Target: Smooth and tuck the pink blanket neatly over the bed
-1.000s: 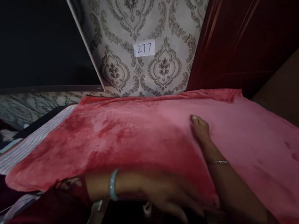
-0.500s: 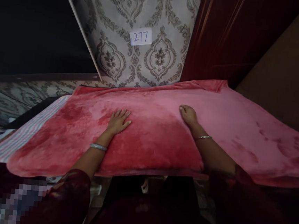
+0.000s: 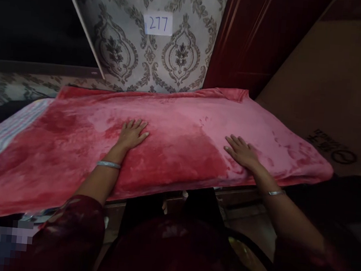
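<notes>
A plush pink-red blanket (image 3: 172,151) lies spread over a long surface in front of me. Left of centre, my left hand (image 3: 131,134) rests flat on it, fingers apart, with a bangle on the wrist. Further right, my right hand (image 3: 241,151) also lies palm down on the pile, its fingers spread and a thin bracelet at the wrist. Neither hand holds anything. Lighter and darker patches mark the pile. The blanket's far edge is turned over near the wall.
Striped cloth (image 3: 17,123) shows from under the blanket's left end. Behind stand a dark screen (image 3: 35,21), patterned wallpaper with a card (image 3: 158,23) reading 277, and a dark red wooden panel (image 3: 242,35). A large cardboard box (image 3: 336,90) is at the right.
My right hand has moved right and toward me, its curled fingers now spread flat. My left hand stays flat on the blanket. The view has shifted right, bringing more of the box into sight.
</notes>
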{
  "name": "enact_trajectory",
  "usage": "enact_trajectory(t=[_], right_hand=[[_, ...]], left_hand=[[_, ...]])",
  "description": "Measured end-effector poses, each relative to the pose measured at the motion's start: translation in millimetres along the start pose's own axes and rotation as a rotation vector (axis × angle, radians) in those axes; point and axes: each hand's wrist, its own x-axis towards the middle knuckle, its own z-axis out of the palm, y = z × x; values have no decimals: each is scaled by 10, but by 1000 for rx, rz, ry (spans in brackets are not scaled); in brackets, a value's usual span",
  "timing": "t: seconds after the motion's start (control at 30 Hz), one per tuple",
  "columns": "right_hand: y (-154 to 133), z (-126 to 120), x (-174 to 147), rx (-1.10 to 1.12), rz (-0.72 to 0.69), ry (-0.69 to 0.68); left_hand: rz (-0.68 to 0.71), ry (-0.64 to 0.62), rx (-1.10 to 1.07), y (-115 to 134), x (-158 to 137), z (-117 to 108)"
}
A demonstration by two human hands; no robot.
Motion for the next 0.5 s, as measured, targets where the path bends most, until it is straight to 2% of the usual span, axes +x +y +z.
enact_trajectory(t=[0.1,0.17,0.3,0.37,0.43,0.5], right_hand=[[264,19,-289,-25,151,86],[311,0,-413,-26,231,123],[81,-87,-476,13,315,165],[-176,-129,-450,67,238,208],[-477,-159,-424,124,84,225],[-747,-179,-412,153,-64,167]], left_hand=[[18,22,-14,6,-28,-30],[29,39,-18,8,-47,-50],[56,64,-6,8,-37,-70],[105,73,-7,7,-12,-70],[148,66,-16,-3,18,-62],[159,51,-24,-30,50,-40]])
